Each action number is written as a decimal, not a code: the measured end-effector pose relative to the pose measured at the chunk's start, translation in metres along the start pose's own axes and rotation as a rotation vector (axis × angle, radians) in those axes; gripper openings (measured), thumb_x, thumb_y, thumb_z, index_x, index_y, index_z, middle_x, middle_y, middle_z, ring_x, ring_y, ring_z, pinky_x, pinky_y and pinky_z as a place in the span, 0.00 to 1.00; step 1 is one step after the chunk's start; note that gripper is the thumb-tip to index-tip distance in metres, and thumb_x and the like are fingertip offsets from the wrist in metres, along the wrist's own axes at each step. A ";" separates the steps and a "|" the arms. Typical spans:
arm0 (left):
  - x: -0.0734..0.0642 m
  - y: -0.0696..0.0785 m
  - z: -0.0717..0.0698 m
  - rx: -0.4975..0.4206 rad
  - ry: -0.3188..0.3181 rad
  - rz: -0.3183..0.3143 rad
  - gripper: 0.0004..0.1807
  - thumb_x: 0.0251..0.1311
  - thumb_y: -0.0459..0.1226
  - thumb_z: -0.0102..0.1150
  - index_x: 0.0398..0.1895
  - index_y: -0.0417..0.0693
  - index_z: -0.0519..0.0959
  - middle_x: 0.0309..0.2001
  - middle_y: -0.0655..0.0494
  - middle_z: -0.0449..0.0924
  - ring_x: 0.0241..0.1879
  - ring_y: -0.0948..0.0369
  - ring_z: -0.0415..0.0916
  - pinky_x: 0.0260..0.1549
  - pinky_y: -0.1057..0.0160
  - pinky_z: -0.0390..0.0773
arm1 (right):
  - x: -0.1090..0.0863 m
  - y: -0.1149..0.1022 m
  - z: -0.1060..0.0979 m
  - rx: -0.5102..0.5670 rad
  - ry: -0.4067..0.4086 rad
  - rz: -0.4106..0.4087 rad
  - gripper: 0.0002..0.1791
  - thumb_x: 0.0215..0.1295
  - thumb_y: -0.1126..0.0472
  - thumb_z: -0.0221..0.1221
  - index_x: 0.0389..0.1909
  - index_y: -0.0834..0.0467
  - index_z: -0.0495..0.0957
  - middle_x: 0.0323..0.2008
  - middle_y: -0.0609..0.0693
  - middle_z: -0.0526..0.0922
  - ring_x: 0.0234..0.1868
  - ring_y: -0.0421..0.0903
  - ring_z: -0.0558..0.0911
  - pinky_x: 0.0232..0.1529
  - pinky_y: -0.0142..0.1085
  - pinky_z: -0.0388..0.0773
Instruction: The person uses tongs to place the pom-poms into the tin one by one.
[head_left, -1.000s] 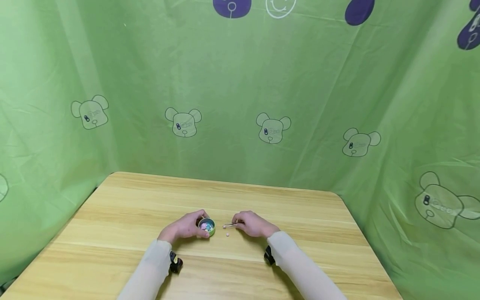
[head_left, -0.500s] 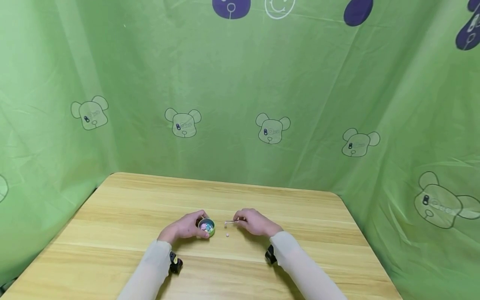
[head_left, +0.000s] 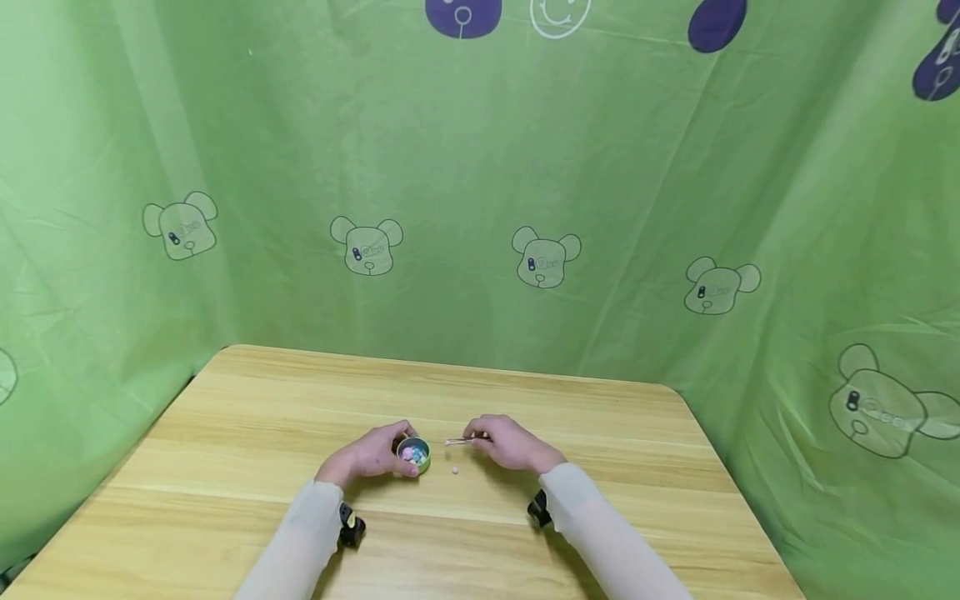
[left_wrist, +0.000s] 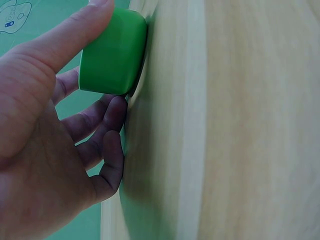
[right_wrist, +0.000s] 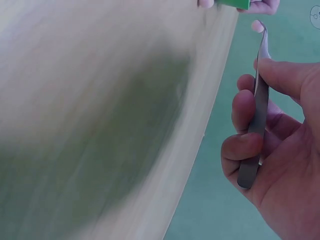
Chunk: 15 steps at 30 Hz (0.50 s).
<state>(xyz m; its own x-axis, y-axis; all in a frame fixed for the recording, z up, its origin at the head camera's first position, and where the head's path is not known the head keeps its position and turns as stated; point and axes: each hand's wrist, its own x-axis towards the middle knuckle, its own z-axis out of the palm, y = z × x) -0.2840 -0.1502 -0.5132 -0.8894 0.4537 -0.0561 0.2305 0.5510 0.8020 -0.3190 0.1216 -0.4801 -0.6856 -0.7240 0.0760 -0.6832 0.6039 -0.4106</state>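
My left hand grips a small round green tin that stands on the table, thumb on the near side and fingers behind. Inside the tin lie several pink, teal and white bits. Metal tweezers with a bent tip are held in my right hand, the thumb pressing on them and the fingers curled round. A small pale pink ball sits at the tweezers' tip, raised off the table just right of the tin. Another pink ball rests on the table between the hands.
The wooden table spreads out around both hands. A green curtain with bear drawings hangs behind it and at both sides. Each wrist wears a black camera, like the left wrist camera.
My right hand has lifted the tweezers with the pink ball off the table, and their tip has shifted slightly left over the last half second. The left hand and tin have not moved.
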 end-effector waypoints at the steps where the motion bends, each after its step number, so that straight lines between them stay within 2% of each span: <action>1: 0.000 0.000 0.000 0.000 0.000 0.000 0.24 0.48 0.41 0.72 0.46 0.47 0.71 0.42 0.52 0.76 0.41 0.57 0.73 0.45 0.52 0.73 | 0.000 -0.001 0.000 -0.001 0.001 -0.003 0.07 0.69 0.63 0.54 0.43 0.54 0.79 0.33 0.42 0.77 0.35 0.38 0.74 0.39 0.34 0.73; 15: 0.001 -0.002 -0.001 -0.002 -0.003 -0.001 0.24 0.49 0.41 0.71 0.47 0.48 0.71 0.42 0.53 0.76 0.41 0.58 0.73 0.44 0.53 0.73 | 0.009 -0.012 -0.001 0.019 0.008 -0.016 0.08 0.68 0.63 0.54 0.44 0.53 0.79 0.33 0.40 0.76 0.33 0.37 0.74 0.36 0.32 0.73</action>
<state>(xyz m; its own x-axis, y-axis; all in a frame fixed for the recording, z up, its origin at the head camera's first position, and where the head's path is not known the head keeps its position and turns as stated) -0.2853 -0.1512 -0.5140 -0.8885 0.4551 -0.0586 0.2290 0.5503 0.8029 -0.3170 0.1086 -0.4736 -0.6766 -0.7308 0.0903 -0.6893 0.5854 -0.4268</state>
